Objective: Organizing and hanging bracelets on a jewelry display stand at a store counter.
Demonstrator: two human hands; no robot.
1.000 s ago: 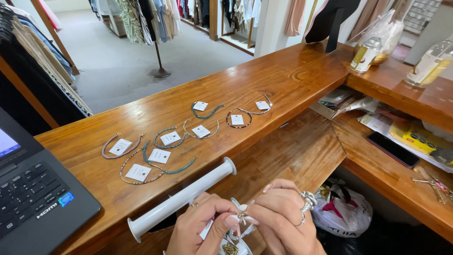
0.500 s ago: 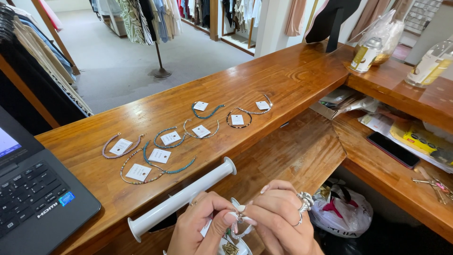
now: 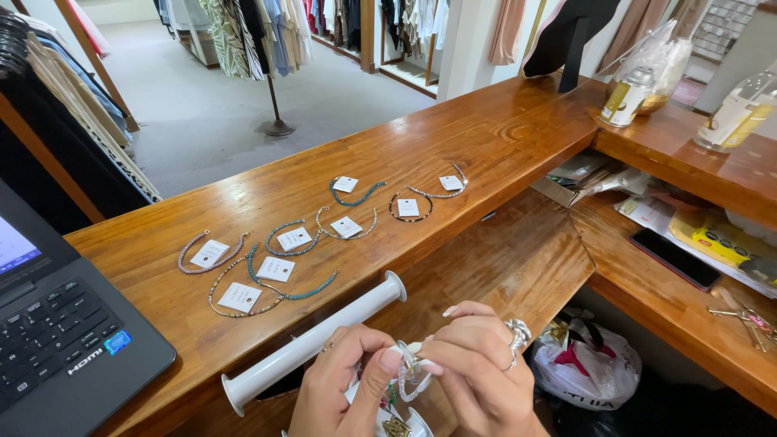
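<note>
- A small beaded bracelet (image 3: 409, 374) with a white tag was low in the middle of the view, held between both hands, in front of the table's edge.
- The left hand (image 3: 344, 388) pinched the bracelet with its thumb and first finger pressed together on it.
- The right hand (image 3: 473, 376) pinched the other side of it the same way. It wore a big silver ring (image 3: 518, 332).
- The bracelet was mostly hidden behind the fingers, so its colour and shape were hard to make out.
- Under the hands sat more small things, one gold-coloured, but the bottom edge cut them off and I could not tell what they were.
- A long white roller (image 3: 312, 344) with round ends lay just beside the hands, on the table's near edge.
- Further back on the wooden table (image 3: 486, 137) lay a row of other bracelets with white tags (image 3: 279, 263), each one apart from the next.
- A black laptop (image 3: 57, 340) sat on the left, cut off by the side of the view.
- On the lower shelf at the right lay a dark phone (image 3: 673, 257), papers and keys (image 3: 740, 316).
- A white plastic bag (image 3: 587, 372) sat below the shelf, partly hidden by the right hand.
- Two bottles (image 3: 631, 93) stood at the far right; one was cut off.
- Clothes on racks (image 3: 259, 32) hung far behind.
</note>
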